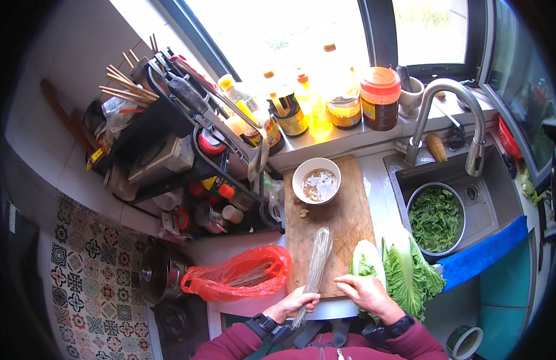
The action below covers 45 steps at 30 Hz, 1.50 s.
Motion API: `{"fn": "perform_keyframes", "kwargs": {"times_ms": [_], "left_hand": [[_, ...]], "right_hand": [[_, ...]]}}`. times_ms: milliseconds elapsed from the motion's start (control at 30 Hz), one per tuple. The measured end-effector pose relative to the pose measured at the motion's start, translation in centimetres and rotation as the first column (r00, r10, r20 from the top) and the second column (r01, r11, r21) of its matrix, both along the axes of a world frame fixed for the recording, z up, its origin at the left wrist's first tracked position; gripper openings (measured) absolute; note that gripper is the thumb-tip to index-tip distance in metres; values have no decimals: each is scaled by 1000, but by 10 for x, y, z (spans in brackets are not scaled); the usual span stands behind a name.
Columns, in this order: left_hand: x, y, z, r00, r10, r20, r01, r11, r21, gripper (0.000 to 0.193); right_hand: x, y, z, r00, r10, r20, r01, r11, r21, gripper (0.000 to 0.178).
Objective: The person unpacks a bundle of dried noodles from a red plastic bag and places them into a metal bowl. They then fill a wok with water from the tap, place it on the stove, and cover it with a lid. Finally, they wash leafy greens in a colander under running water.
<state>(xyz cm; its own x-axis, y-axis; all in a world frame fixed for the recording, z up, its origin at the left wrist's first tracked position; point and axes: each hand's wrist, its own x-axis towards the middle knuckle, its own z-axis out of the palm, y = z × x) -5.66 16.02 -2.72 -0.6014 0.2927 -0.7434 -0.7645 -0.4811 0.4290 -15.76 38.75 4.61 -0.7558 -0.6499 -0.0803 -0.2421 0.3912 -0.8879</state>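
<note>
A bundle of dried glass noodles (317,258) slants over the near part of the wooden cutting board (350,222). My left hand (294,302) is closed around its lower end. To its right, my right hand (368,294) holds nothing and stretches its fingers toward the noodles without touching them. Beside the right hand lie a pale piece of napa cabbage (366,264) and a leafier green cabbage piece (411,276). Left of the board sits a red plastic bag (276,262) with more thin strands inside. A white bowl (297,180) of brownish liquid stands on the board's far end, with small garlic-like pieces (303,213) nearby.
On the right, a metal pot (464,225) of chopped greens stands in the sink (494,198) under a curved faucet (422,114). Sauce bottles (344,102) and a red-lidded jar (380,99) line the windowsill. A crowded rack (230,135) rises at the left, above a lidded pot (161,273).
</note>
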Motion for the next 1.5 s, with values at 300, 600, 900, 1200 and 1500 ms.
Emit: {"fn": "perform_keyframes", "kwargs": {"times_ms": [300, 600, 900, 1200, 1500], "left_hand": [[0, 2, -25, 1000, -6, -6, 6, 996, -85, 20], [4, 1, -36, 997, 17, -71, -16, 1000, 12, 22], [-6, 0, -22, 997, -12, -77, 2, 991, -132, 20], [-21, 4, -5, 991, -61, -119, 24, 956, -294, 18], [-1, -5, -33, 991, -132, -2, 127, 961, -246, 22]], "right_hand": [[-146, -46, 103, 949, -34, -312, -92, 921, -380, 19], [-342, -271, 202, 843, 18, -538, -341, 791, -508, 28], [-392, -407, 182, 515, 98, -851, -548, 802, -239, 37], [-374, -381, 175, 411, -105, -905, -434, 851, -296, 33], [-362, -381, 182, 399, -64, -915, -472, 841, -265, 37]]}}
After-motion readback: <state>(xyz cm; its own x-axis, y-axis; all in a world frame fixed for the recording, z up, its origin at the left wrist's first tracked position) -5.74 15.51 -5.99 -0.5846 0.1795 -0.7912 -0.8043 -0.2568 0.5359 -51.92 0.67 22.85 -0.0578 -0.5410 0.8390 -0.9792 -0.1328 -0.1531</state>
